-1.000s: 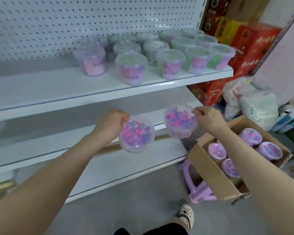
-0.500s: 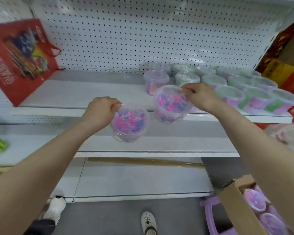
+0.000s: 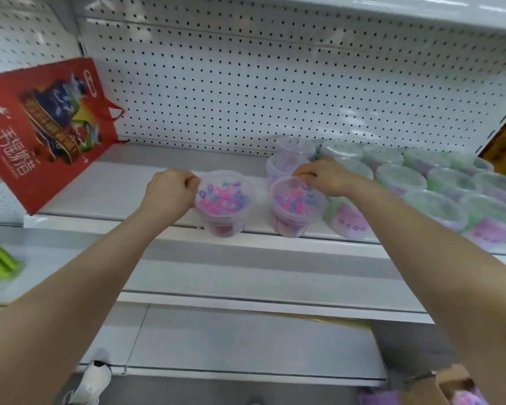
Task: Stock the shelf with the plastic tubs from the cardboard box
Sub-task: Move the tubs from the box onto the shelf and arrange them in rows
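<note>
Clearly both tubs sit at the shelf (image 3: 146,220) lip: left hand (image 3: 170,194) pinches the left tub (image 3: 224,206) by its rim, right hand (image 3: 324,176) pinches the right tub (image 3: 294,209); released carelessly, either could tip forward below the hands.

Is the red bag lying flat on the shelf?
No, the red bag stands tilted at the left end of the shelf, with its top leaning out to the left.

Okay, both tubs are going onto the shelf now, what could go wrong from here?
1. The left tub and right tub sit at the shelf's front edge; released here, they might tip off.
2. The right hand is close against the stocked tubs, so pulling back could knock them.
</note>
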{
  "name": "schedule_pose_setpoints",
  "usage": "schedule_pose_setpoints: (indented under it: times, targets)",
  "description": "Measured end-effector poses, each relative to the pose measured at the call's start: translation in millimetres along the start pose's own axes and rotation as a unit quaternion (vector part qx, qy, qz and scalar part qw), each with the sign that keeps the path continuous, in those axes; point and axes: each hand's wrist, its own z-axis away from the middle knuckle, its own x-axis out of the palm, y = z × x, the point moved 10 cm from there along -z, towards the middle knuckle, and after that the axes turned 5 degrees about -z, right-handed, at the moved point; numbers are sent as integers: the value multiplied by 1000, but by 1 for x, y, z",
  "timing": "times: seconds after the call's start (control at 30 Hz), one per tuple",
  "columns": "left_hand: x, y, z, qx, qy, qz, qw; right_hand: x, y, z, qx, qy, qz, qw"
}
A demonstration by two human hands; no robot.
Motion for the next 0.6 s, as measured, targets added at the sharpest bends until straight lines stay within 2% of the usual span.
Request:
schedule_pose_setpoints:
  times: [0.2, 0.3, 0.37, 0.47, 0.53, 0.6]
  targets:
    - [18, -6, -14, -84, -10, 46, 995, -12, -16, -2, -61, 126, 57, 988]
    - [24, -14, -12, -117, 1, 111, 987, -8, -31, 16, -83, 113, 28, 990]
    - [28, -15, -12, -117, -7, 135, 984, -2, -36, 27, -80, 103, 62, 990]
    - [31, -10, -12, -88, -35, 73, 993, 2, -32, 31, -71, 97, 74, 990]
    - [23, -3, -12, -30, 2, -26, 999, 2, -26, 29, -68, 96, 61, 991]
    - [15, 13, -6, 50, 50, -81, 994, -3, -21, 24, -65, 120, 53, 989]
